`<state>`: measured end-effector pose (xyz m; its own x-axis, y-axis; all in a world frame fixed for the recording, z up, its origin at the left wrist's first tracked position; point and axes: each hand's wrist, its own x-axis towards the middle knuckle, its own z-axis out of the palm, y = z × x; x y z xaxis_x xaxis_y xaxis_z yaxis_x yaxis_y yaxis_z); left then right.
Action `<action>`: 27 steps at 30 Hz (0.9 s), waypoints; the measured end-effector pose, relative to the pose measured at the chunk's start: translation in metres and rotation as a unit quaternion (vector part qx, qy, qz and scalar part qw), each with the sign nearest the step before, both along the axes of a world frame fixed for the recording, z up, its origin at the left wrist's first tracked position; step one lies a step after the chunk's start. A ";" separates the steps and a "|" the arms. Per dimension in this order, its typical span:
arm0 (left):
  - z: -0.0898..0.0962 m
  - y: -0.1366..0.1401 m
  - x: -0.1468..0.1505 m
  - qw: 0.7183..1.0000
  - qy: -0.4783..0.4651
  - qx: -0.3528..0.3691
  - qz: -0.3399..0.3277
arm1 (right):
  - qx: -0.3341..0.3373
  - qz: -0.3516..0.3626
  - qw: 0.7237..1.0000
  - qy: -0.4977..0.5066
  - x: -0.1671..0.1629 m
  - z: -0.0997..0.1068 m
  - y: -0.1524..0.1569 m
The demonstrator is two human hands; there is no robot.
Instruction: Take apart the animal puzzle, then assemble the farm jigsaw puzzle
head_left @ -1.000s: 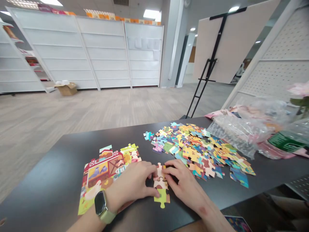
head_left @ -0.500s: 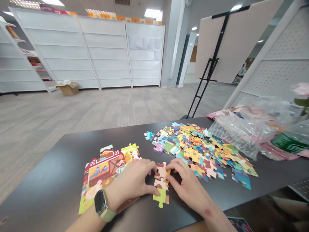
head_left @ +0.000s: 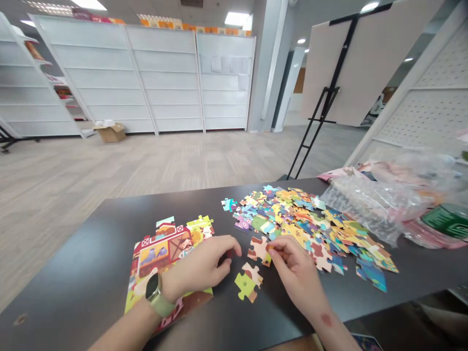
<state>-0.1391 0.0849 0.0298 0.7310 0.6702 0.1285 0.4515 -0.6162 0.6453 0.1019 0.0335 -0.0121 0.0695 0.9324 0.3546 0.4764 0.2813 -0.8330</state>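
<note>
My right hand (head_left: 295,268) pinches the right edge of a brown-and-cream puzzle piece (head_left: 259,249) between thumb and fingers. Below it, a lime-green and cream puzzle piece (head_left: 248,282) lies loose on the dark table, apart from the pinched one. My left hand (head_left: 212,261), with a watch on its wrist, has thumb and fingers apart and nothing between them. It hovers over the right side of a partly assembled farm puzzle (head_left: 153,253) and covers part of it. The puzzle shows a red barn, a farmer and a cow.
A heap of loose puzzle pieces (head_left: 292,214) spreads beyond my right hand. Clear plastic packaging (head_left: 369,204) and a green-labelled item (head_left: 448,219) lie at the table's right. An easel (head_left: 318,122) stands behind the table (head_left: 84,263).
The brown-and-cream piece has separated from the green one and shifted right and up with my right hand. The green piece has turned slightly. My left fingers have come off the pieces.
</note>
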 end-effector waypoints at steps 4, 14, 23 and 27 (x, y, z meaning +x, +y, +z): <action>0.001 -0.001 0.003 0.999 -0.001 0.031 0.005 | 0.001 0.012 1.000 -0.006 -0.001 0.003 0.000; -0.014 -0.007 0.017 0.970 -0.124 -0.206 0.035 | -0.008 0.093 0.995 -0.035 -0.005 0.007 -0.006; -0.007 0.002 0.008 0.960 -0.167 -0.217 0.062 | -0.028 0.062 0.992 -0.107 -0.005 0.010 -0.006; -0.001 0.004 0.004 0.986 -0.103 -0.128 0.039 | -0.049 0.118 0.979 -0.156 -0.011 0.016 -0.009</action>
